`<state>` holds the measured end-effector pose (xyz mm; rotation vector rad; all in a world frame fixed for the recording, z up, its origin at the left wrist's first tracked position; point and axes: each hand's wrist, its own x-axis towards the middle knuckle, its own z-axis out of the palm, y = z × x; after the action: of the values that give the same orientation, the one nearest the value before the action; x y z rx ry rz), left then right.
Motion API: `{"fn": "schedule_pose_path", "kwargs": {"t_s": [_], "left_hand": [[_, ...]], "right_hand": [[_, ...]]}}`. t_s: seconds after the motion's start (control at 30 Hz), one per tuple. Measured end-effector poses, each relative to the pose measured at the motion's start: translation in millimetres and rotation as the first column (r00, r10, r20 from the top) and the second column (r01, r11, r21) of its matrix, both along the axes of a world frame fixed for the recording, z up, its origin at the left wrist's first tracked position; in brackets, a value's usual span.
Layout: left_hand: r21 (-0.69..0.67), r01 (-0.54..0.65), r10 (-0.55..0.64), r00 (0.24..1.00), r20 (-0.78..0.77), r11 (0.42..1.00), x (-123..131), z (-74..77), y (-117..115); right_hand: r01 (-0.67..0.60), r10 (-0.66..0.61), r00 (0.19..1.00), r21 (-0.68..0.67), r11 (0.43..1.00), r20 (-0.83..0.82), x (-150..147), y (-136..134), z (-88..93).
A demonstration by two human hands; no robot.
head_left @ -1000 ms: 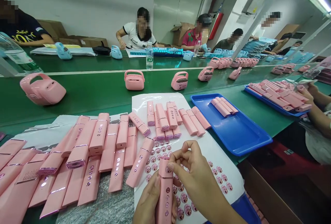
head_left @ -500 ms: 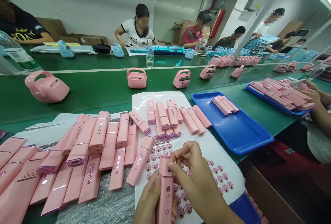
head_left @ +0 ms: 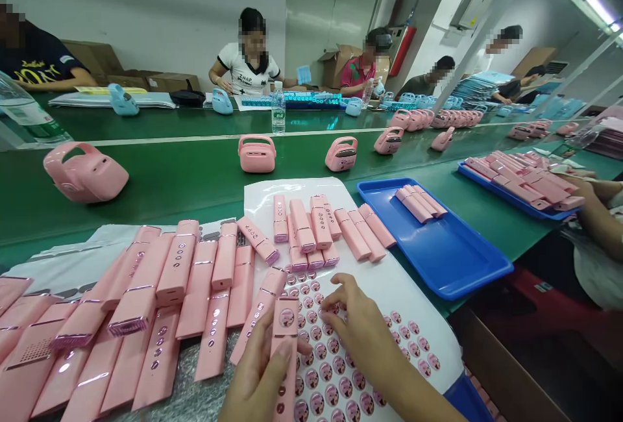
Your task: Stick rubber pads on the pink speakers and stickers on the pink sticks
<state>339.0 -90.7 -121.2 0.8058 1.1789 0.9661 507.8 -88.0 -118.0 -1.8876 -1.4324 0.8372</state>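
My left hand [head_left: 257,363] is wrapped round a slim pink handheld device [head_left: 286,360], held upright at the lower middle. Its top carries a round picture sticker [head_left: 287,317], with a shiny band below and a row of small buttons partly covered by my thumb. Just to the right, my right hand [head_left: 363,331] hovers over a white sheet of round stickers [head_left: 325,370]. Its fingers are bent and apart, with no object visible between thumb and fingertips. Several similar pink devices [head_left: 175,266] lie piled left of my hands, and more pink devices [head_left: 318,224] rest on the sheet's far end.
A blue tray [head_left: 452,260] with several pink devices stands at right; a fuller blue tray [head_left: 516,178] is beyond, near a co-worker's arm. Pink handled gadgets [head_left: 257,154] stand along the green bench [head_left: 195,162]. Bubble wrap [head_left: 180,383] lies under the left pile. Co-workers sit opposite.
My right hand has moved off the device's top onto the sticker sheet, leaving the round sticker in plain view. The device and my left hand have shifted left.
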Motion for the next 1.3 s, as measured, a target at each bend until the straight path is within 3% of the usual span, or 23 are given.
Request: {"fn": "schedule_pose_path", "kwargs": {"t_s": [0.1, 0.23, 0.3, 0.37, 0.4, 0.47, 0.53, 0.63, 0.73, 0.87, 1.07, 1.17, 1.3], "left_hand": [[0.273, 0.036, 0.04, 0.963, -0.267, 0.961, 9, -10.1, 0], [0.517, 0.242, 0.122, 0.811, -0.572, 0.821, 18, -26.6, 2], [0.616, 0.369, 0.243, 0.686, -0.685, 0.696, 16, -29.2, 7], [0.664, 0.54, 0.443, 0.495, -0.747, 0.517, 10, -28.6, 14], [0.649, 0.594, 0.529, 0.396, -0.75, 0.475, 6, -28.0, 18], [0.593, 0.637, 0.602, 0.243, -0.761, 0.492, -6, -27.7, 27], [0.502, 0.671, 0.581, 0.129, -0.804, 0.546, -18, -29.3, 34], [0.388, 0.765, 0.533, 0.07, -0.843, 0.514, -34, -32.9, 40], [0.396, 0.756, 0.512, 0.095, -0.854, 0.521, -40, -34.6, 42], [0.44, 0.703, 0.442, 0.196, -0.875, 0.559, -33, -30.7, 37], [0.655, 0.449, 0.415, 0.524, -0.744, 0.607, -14, -14.1, 22], [0.723, 0.379, 0.426, 0.615, -0.663, 0.578, -11, -10.2, 21], [0.789, 0.323, 0.47, 0.663, -0.583, 0.523, -12, -9.7, 22]], "right_hand": [[-0.049, 0.048, 0.999, 0.027, 0.998, 0.021, -1, 2, -2.1], [-0.166, 0.166, 0.986, 0.037, 0.985, -0.01, 6, 6, 1.9], [-0.187, 0.189, 0.981, 0.036, 0.982, -0.042, 8, 7, 3.7], [-0.168, 0.17, 0.98, 0.026, 0.985, -0.104, 7, 8, 4.1], [-0.148, 0.148, 0.978, 0.013, 0.989, -0.145, 6, 9, 3.9], [-0.105, 0.097, 0.971, -0.022, 0.994, -0.22, 4, 10, 3.4], [-0.073, 0.059, 0.966, -0.046, 0.996, -0.251, 4, 11, 3.6], [-0.039, 0.02, 0.959, -0.059, 0.997, -0.283, 7, 11, 7.4], [0.016, -0.032, 0.931, -0.047, 0.999, -0.364, 7, 10, 16.1], [0.085, -0.071, 0.881, 0.009, 0.996, -0.467, -9, 10, 29.9], [0.149, -0.08, 0.863, 0.099, 0.984, -0.499, -41, 23, 39.9], [0.143, -0.049, 0.856, 0.144, 0.979, -0.515, -50, 30, 41.8], [0.146, -0.025, 0.835, 0.177, 0.973, -0.55, -55, 33, 42.6]]}}
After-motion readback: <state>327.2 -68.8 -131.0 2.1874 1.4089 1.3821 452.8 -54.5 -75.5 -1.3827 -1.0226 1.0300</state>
